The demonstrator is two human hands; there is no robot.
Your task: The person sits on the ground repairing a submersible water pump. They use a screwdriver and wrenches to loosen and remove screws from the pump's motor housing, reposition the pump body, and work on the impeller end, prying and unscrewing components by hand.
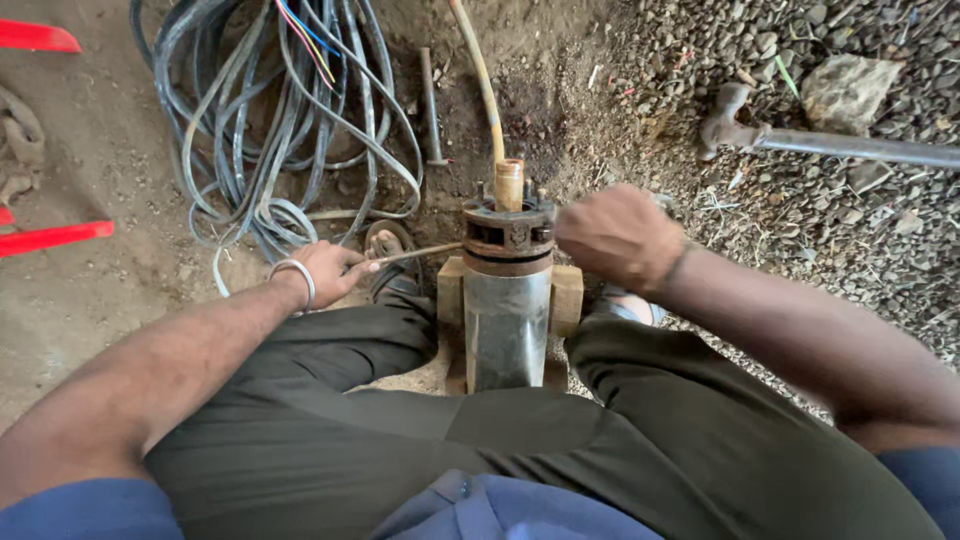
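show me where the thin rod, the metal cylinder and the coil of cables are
thin rod (420, 252), head view, on its middle stretch.
metal cylinder (506, 325), head view, on its grey body.
coil of cables (250, 130), head view, on its looped strands.

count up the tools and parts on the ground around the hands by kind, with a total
cylindrical pump body: 1
wooden blocks beside it: 2
thin rod in the left hand: 1
cable bundle: 1
loose metal bar: 1
long-handled tool: 1
large stone: 1
total: 8
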